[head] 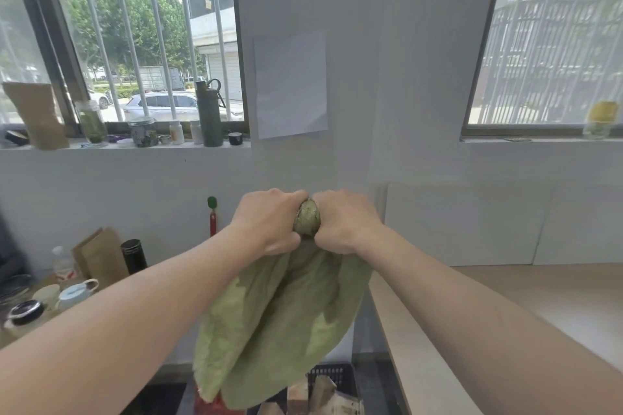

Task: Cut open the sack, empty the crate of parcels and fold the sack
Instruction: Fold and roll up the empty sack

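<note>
A green woven sack (pixel 279 327) hangs in front of me, bunched at its top end. My left hand (pixel 269 221) and my right hand (pixel 344 221) grip that gathered end side by side, knuckles nearly touching, at chest height before the white wall. The sack's open lower part drapes down over a dark plastic crate (pixel 332 376) at the bottom of the view. Several parcels (pixel 317 396) wrapped in pale paper show inside the crate, partly hidden by the sack.
A light wooden table (pixel 505 307) runs along the right. At the left stand cups, a jar, a black flask (pixel 134 256) and brown paper bags. Bottles and jars line the window sill (pixel 135 145). A red-handled tool (pixel 212 219) leans against the wall.
</note>
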`<move>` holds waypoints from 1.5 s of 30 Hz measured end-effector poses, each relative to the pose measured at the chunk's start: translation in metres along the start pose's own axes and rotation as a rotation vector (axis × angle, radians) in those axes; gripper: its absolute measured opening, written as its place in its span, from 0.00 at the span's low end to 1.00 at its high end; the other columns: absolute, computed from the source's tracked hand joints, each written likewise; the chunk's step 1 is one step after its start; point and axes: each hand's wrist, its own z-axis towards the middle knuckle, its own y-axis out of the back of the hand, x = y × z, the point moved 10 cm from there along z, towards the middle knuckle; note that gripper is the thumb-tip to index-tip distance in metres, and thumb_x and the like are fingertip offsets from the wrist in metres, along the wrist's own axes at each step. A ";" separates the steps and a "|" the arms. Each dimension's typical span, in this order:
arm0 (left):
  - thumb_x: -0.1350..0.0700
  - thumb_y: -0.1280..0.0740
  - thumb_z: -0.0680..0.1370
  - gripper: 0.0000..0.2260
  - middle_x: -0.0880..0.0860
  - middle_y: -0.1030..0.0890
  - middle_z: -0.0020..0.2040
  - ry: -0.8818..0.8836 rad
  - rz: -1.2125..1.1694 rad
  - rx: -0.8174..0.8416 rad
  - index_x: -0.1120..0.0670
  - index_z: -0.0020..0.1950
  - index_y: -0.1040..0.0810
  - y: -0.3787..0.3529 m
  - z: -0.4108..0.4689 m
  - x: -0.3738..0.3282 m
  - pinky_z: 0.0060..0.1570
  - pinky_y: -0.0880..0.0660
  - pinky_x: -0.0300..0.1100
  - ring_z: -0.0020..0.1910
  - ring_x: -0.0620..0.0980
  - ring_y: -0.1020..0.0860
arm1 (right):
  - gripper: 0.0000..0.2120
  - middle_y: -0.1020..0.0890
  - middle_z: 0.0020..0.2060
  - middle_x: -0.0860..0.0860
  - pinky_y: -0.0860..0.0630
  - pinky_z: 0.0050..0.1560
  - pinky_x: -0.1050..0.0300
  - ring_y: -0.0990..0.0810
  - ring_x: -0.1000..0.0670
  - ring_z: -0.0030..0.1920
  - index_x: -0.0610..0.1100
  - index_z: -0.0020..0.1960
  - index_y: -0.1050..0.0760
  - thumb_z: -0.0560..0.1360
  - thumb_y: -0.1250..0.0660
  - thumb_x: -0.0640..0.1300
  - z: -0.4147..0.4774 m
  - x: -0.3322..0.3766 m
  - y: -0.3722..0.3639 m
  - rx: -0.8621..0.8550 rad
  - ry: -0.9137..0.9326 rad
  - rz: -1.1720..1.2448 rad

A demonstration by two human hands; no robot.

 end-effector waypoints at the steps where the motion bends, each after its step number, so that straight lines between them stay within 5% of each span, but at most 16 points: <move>1: 0.53 0.34 0.68 0.19 0.51 0.19 0.45 0.034 -0.029 0.032 0.46 0.59 0.25 -0.002 0.001 0.005 0.39 0.27 0.46 0.45 0.58 0.19 | 0.20 0.18 0.49 0.48 0.32 0.47 0.49 0.19 0.41 0.52 0.51 0.57 0.28 0.66 0.31 0.46 -0.001 0.002 0.003 -0.072 0.041 -0.088; 4: 0.53 0.34 0.68 0.15 0.50 0.20 0.42 0.184 -0.216 0.120 0.50 0.54 0.21 -0.006 0.007 0.026 0.40 0.24 0.47 0.42 0.56 0.21 | 0.42 0.25 0.64 0.43 0.35 0.59 0.42 0.25 0.39 0.62 0.48 0.71 0.33 0.61 0.23 0.57 -0.008 0.009 0.008 -0.284 0.127 -0.365; 7: 0.54 0.32 0.67 0.09 0.54 0.18 0.38 0.257 -0.501 0.248 0.58 0.42 0.20 -0.010 0.016 0.031 0.38 0.22 0.47 0.37 0.56 0.19 | 0.55 0.28 0.69 0.42 0.36 0.63 0.40 0.28 0.39 0.68 0.45 0.78 0.37 0.56 0.16 0.54 -0.015 0.007 0.009 -0.438 0.110 -0.452; 10: 0.60 0.30 0.66 0.04 0.55 0.23 0.31 0.301 -0.756 0.419 0.60 0.37 0.21 -0.015 0.013 0.020 0.31 0.27 0.43 0.29 0.54 0.25 | 0.38 0.22 0.60 0.43 0.32 0.58 0.43 0.22 0.39 0.58 0.44 0.74 0.31 0.67 0.22 0.43 -0.021 0.009 0.024 -0.645 0.115 -0.500; 13: 0.58 0.30 0.62 0.06 0.57 0.25 0.32 0.311 -0.853 0.524 0.58 0.36 0.23 -0.020 0.005 0.013 0.33 0.29 0.44 0.30 0.56 0.27 | 0.12 0.21 0.41 0.47 0.30 0.48 0.46 0.22 0.41 0.40 0.45 0.56 0.21 0.74 0.31 0.38 -0.028 0.016 0.045 -0.833 0.196 -0.489; 17: 0.55 0.26 0.66 0.14 0.60 0.16 0.39 0.225 -0.777 0.480 0.63 0.46 0.18 -0.021 0.010 0.008 0.43 0.18 0.51 0.38 0.60 0.17 | 0.08 0.25 0.32 0.48 0.33 0.41 0.49 0.26 0.43 0.32 0.47 0.37 0.24 0.67 0.30 0.35 -0.017 0.016 0.045 -0.772 0.212 -0.490; 19: 0.48 0.25 0.66 0.20 0.56 0.14 0.47 0.103 -0.642 0.383 0.56 0.54 0.19 -0.013 0.015 0.003 0.52 0.17 0.55 0.46 0.57 0.15 | 0.09 0.25 0.30 0.49 0.32 0.40 0.50 0.24 0.43 0.31 0.47 0.34 0.25 0.63 0.27 0.36 -0.009 0.012 0.041 -0.645 0.166 -0.434; 23: 0.36 0.23 0.64 0.32 0.48 0.22 0.44 -0.050 -0.111 0.137 0.50 0.56 0.34 0.005 0.011 -0.009 0.40 0.23 0.49 0.43 0.52 0.22 | 0.07 0.21 0.39 0.53 0.38 0.45 0.52 0.19 0.43 0.46 0.52 0.44 0.23 0.69 0.31 0.41 0.005 -0.008 0.026 -0.315 -0.001 -0.228; 28: 0.50 0.30 0.74 0.19 0.52 0.21 0.45 -0.094 0.232 -0.174 0.51 0.60 0.34 0.016 0.004 -0.016 0.35 0.31 0.47 0.45 0.58 0.19 | 0.03 0.23 0.34 0.54 0.33 0.35 0.56 0.22 0.45 0.37 0.50 0.40 0.25 0.67 0.33 0.43 0.010 -0.016 0.014 -0.108 -0.097 0.063; 30: 0.51 0.32 0.73 0.18 0.52 0.21 0.44 -0.089 0.226 -0.148 0.50 0.60 0.33 0.013 0.005 -0.011 0.35 0.32 0.46 0.43 0.58 0.19 | 0.05 0.21 0.34 0.53 0.30 0.32 0.57 0.21 0.46 0.36 0.49 0.40 0.24 0.65 0.33 0.43 0.011 -0.018 0.006 -0.032 -0.128 0.159; 33: 0.52 0.33 0.71 0.16 0.49 0.24 0.41 -0.091 0.200 -0.100 0.48 0.56 0.32 0.012 0.011 -0.011 0.35 0.33 0.45 0.42 0.58 0.20 | 0.11 0.19 0.39 0.54 0.28 0.42 0.54 0.19 0.43 0.43 0.52 0.46 0.23 0.64 0.33 0.42 0.010 -0.018 0.000 -0.020 -0.100 0.188; 39: 0.52 0.33 0.67 0.05 0.48 0.19 0.38 0.156 -0.247 -0.034 0.48 0.41 0.22 0.011 0.021 0.031 0.36 0.27 0.44 0.39 0.55 0.20 | 0.42 0.23 0.60 0.47 0.31 0.60 0.46 0.22 0.42 0.59 0.48 0.69 0.28 0.58 0.21 0.55 0.002 -0.004 0.013 -0.382 0.102 -0.226; 41: 0.55 0.32 0.68 0.02 0.50 0.19 0.34 0.204 -0.418 0.032 0.52 0.36 0.23 0.006 0.024 0.036 0.34 0.28 0.43 0.35 0.54 0.22 | 0.51 0.23 0.62 0.43 0.30 0.64 0.42 0.23 0.39 0.62 0.45 0.74 0.32 0.55 0.17 0.51 0.001 -0.006 0.013 -0.451 0.096 -0.313; 43: 0.57 0.30 0.68 0.06 0.53 0.20 0.32 0.220 -0.608 0.134 0.57 0.33 0.24 -0.002 0.028 0.034 0.34 0.28 0.44 0.32 0.55 0.24 | 0.45 0.22 0.59 0.41 0.29 0.62 0.41 0.23 0.37 0.59 0.44 0.73 0.31 0.58 0.19 0.41 0.001 -0.008 0.017 -0.532 0.069 -0.381; 45: 0.56 0.29 0.64 0.08 0.55 0.22 0.32 0.245 -0.767 0.235 0.61 0.35 0.23 -0.010 0.028 0.030 0.36 0.26 0.47 0.33 0.55 0.24 | 0.27 0.20 0.48 0.44 0.27 0.53 0.44 0.21 0.39 0.48 0.44 0.62 0.23 0.64 0.24 0.36 -0.004 -0.004 0.029 -0.673 0.069 -0.425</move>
